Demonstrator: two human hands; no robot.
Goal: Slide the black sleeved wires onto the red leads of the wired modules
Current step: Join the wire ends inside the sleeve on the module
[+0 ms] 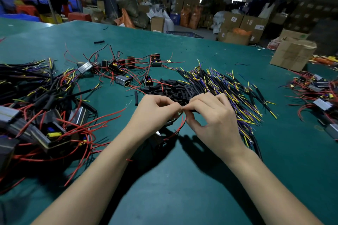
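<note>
My left hand (155, 107) and my right hand (210, 113) meet fingertip to fingertip above the green table (182, 179). The left pinches the end of a red lead (180, 127), which drops to a dark module (155, 142) under my wrists. The right pinches a black sleeved wire (193, 110) at the same spot. A heap of black sleeved wires (228, 87) with yellow and purple ends lies just beyond my right hand. Short black sleeves (173, 87) are piled behind my fingers.
Wired modules with red leads (45, 129) crowd the left side, more modules (118, 67) lie farther back and others (321, 97) at the right edge. A cardboard box (292, 55) stands on the table at the far right.
</note>
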